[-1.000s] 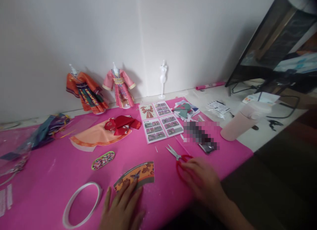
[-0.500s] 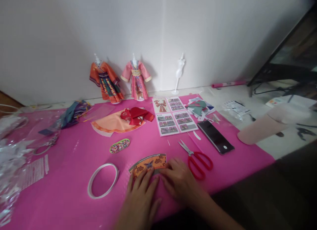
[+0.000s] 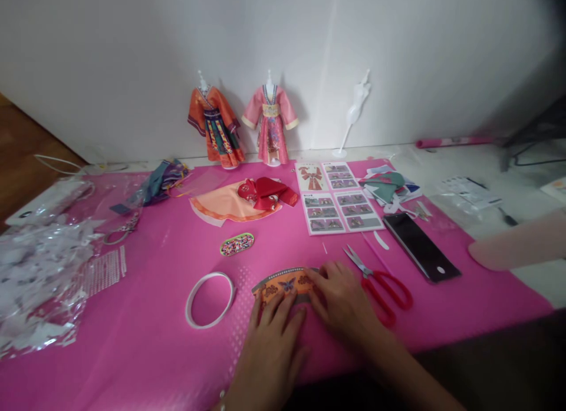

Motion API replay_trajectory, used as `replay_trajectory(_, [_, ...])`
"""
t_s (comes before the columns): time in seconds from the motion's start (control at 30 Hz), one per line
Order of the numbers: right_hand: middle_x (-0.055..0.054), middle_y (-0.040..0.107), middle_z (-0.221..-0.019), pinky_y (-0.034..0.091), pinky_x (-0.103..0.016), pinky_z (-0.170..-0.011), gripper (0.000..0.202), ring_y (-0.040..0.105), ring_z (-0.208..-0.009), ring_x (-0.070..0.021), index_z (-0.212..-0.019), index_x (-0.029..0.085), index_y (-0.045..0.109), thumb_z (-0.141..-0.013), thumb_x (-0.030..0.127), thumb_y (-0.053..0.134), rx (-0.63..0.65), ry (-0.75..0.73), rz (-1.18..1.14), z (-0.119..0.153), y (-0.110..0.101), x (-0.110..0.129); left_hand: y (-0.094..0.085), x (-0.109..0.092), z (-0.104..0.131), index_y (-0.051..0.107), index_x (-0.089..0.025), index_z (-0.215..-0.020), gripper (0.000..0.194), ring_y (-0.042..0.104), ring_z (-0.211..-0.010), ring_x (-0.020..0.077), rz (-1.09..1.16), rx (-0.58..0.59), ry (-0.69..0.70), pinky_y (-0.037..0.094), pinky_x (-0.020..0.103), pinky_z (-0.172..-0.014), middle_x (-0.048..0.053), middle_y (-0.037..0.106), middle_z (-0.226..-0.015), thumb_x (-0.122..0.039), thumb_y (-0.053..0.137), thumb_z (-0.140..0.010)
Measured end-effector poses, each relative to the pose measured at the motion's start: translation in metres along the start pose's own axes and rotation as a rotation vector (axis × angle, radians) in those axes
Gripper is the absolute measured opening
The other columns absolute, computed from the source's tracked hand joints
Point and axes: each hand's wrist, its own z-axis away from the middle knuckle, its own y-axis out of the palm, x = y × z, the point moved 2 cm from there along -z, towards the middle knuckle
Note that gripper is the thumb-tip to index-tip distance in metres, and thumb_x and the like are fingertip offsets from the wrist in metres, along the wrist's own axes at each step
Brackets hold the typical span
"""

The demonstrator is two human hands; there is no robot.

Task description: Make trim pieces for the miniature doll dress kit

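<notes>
A curved orange fabric piece (image 3: 289, 283) with a butterfly and a grey border lies on the pink mat (image 3: 145, 316). My left hand (image 3: 274, 334) rests on its lower left part, palm down with the fingers spread. My right hand (image 3: 338, 299) lies over the right end, its fingertips on the fabric; the fingers are bent, and the thumb reaches toward the lower edge. Red-handled scissors (image 3: 375, 281) lie just beyond my right hand, partly hidden by it. Left of my left hand is a white tape ring (image 3: 190, 302).
Two dressed mannequins (image 3: 216, 125) and a bare one (image 3: 359, 101) stand by the wall. An instruction sheet (image 3: 336, 199), a phone (image 3: 422, 249), a bead case (image 3: 237, 244), peach and red fabric (image 3: 216, 204), plastic bags (image 3: 39, 275) and a pale cylinder (image 3: 517, 243) surround the work.
The view has shifted, so the things on the mat appear farther right and slightly higher. My right hand has moved onto the fabric's right end, covering more of it. My left hand remains on the piece.
</notes>
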Motion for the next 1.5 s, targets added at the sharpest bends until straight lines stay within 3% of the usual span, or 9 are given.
replay_trajectory(0.47, [-0.008, 0.056, -0.084, 0.034, -0.035, -0.071, 0.029, 0.049, -0.078, -0.0235, -0.115, 0.019, 0.066, -0.092, 0.020, 0.049, -0.048, -0.066, 0.076, 0.000, 0.010, -0.004, -0.006, -0.003, 0.002, 0.053, -0.024, -0.133, 0.045, 0.042, -0.134, 0.0344, 0.318, 0.202, -0.196, 0.031, 0.066, -0.109, 0.008, 0.046, -0.147, -0.040, 0.055, -0.090])
replay_trajectory(0.7, [-0.007, 0.054, -0.082, 0.036, -0.034, -0.069, 0.029, 0.049, -0.077, -0.0213, -0.115, 0.016, 0.066, -0.096, 0.025, 0.046, -0.126, -0.098, -0.002, 0.004, 0.015, -0.010, -0.020, -0.001, 0.011, 0.062, -0.021, -0.106, 0.019, 0.036, -0.136, 0.0325, 0.402, 0.020, -0.169, 0.033, 0.063, -0.109, 0.009, 0.047, -0.144, -0.017, 0.054, -0.089])
replay_trajectory(0.8, [-0.006, 0.053, -0.080, 0.037, -0.034, -0.068, 0.028, 0.049, -0.077, -0.0208, -0.114, 0.015, 0.067, -0.096, 0.026, 0.047, -0.143, -0.098, -0.020, 0.005, 0.017, -0.012, -0.033, 0.015, 0.022, 0.059, -0.021, -0.102, 0.018, 0.047, -0.124, 0.0282, 0.370, -0.144, -0.217, 0.036, 0.058, -0.106, 0.010, 0.057, -0.127, -0.013, 0.049, -0.090])
replay_trajectory(0.9, [-0.006, 0.053, -0.080, 0.038, -0.034, -0.068, 0.027, 0.050, -0.077, -0.0205, -0.113, 0.015, 0.067, -0.096, 0.025, 0.048, -0.161, -0.087, -0.052, 0.007, 0.019, -0.013, -0.041, 0.042, 0.036, 0.057, -0.020, -0.099, 0.011, 0.055, -0.100, 0.0261, 0.238, -0.275, -0.428, 0.046, 0.050, -0.087, 0.009, 0.061, -0.104, -0.017, 0.048, -0.092])
replay_trajectory(1.0, [-0.005, 0.054, -0.081, 0.040, -0.034, -0.069, 0.026, 0.051, -0.078, -0.0199, -0.112, 0.016, 0.067, -0.096, 0.023, 0.048, -0.177, -0.077, -0.100, 0.008, 0.020, -0.014, -0.039, 0.064, 0.046, 0.058, -0.018, -0.098, 0.011, 0.054, -0.089, 0.0284, 0.089, -0.238, -0.593, 0.044, 0.048, -0.078, 0.009, 0.061, -0.096, -0.026, 0.054, -0.091])
replay_trajectory(1.13, [-0.005, 0.057, -0.081, 0.042, -0.033, -0.070, 0.021, 0.054, -0.078, -0.0195, -0.106, 0.017, 0.068, -0.095, 0.022, 0.051, -0.210, -0.093, -0.160, 0.009, 0.018, -0.014, -0.034, 0.075, 0.050, 0.060, -0.019, -0.082, 0.015, 0.052, -0.086, 0.0283, 0.092, -0.151, -0.631, 0.040, 0.046, -0.078, 0.007, 0.062, -0.086, -0.026, 0.051, -0.091])
replay_trajectory(1.23, [-0.004, 0.060, -0.081, 0.043, -0.033, -0.072, 0.014, 0.056, -0.079, -0.0191, -0.099, 0.019, 0.068, -0.092, 0.021, 0.056, -0.290, -0.114, -0.190, 0.011, 0.012, -0.013, -0.041, 0.069, 0.048, 0.060, -0.020, -0.080, 0.015, 0.054, -0.083, 0.0244, 0.253, -0.247, -0.608, 0.039, 0.042, -0.080, 0.004, 0.062, -0.080, -0.027, 0.051, -0.090])
replay_trajectory(1.37, [-0.002, 0.063, -0.082, 0.045, -0.031, -0.073, 0.003, 0.058, -0.081, -0.0184, -0.086, 0.021, 0.064, -0.087, 0.018, 0.063, -0.403, -0.101, -0.315, 0.018, -0.002, 0.002, -0.046, 0.046, 0.047, 0.055, -0.020, -0.073, 0.021, 0.054, -0.070, 0.0179, 0.710, -0.336, -0.712, 0.042, 0.030, -0.067, 0.000, 0.057, -0.071, -0.034, 0.053, -0.089])
replay_trajectory(1.5, [0.000, 0.064, -0.084, 0.048, -0.027, -0.074, 0.005, 0.061, -0.083, -0.0153, -0.084, 0.022, 0.060, -0.089, 0.021, 0.061, -0.274, -0.003, -0.677, 0.024, -0.021, 0.032, -0.035, 0.017, 0.046, 0.053, -0.020, -0.071, 0.022, 0.053, -0.066, 0.0149, 1.093, -0.255, -0.769, 0.042, 0.024, -0.060, 0.000, 0.057, -0.071, -0.037, 0.056, -0.086])
